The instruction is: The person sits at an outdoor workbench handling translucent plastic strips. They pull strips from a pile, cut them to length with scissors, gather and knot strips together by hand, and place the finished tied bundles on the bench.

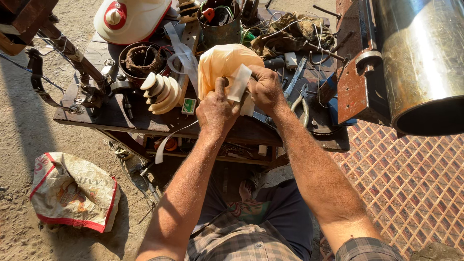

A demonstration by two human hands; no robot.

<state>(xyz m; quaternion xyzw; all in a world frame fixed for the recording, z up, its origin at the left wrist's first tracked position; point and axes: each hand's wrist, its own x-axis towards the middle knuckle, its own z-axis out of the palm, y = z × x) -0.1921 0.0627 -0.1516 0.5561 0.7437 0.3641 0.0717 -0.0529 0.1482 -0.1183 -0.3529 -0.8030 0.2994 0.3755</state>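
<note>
Head view, looking down at a low workbench (121, 118); all places below are given relative to it. Both hands meet over its front edge, near the middle. My left hand (216, 112) is closed around the lower part of a pale orange bag (220, 63), which bulges up above the fists. My right hand (265, 89) is closed too, pinching a strip of white tape (239, 83) that stands up between the two hands and lies against the bag. What the bag covers I cannot tell; it is hidden inside. Judgement: the step in hand looks like binding the bag's gathered neck with the tape. The next move seems to call for keeping the left fist tight on the gather while the right leads the strip around it, taut, without letting the free end slip. On the bench, left of the hands: a stack of cream rolls (161, 92), behind it a round tin with a coil (142, 59). Right of the hands lie pliers (300, 99). Off the bench, on the ground to its left: a printed sack (72, 191).
</note>
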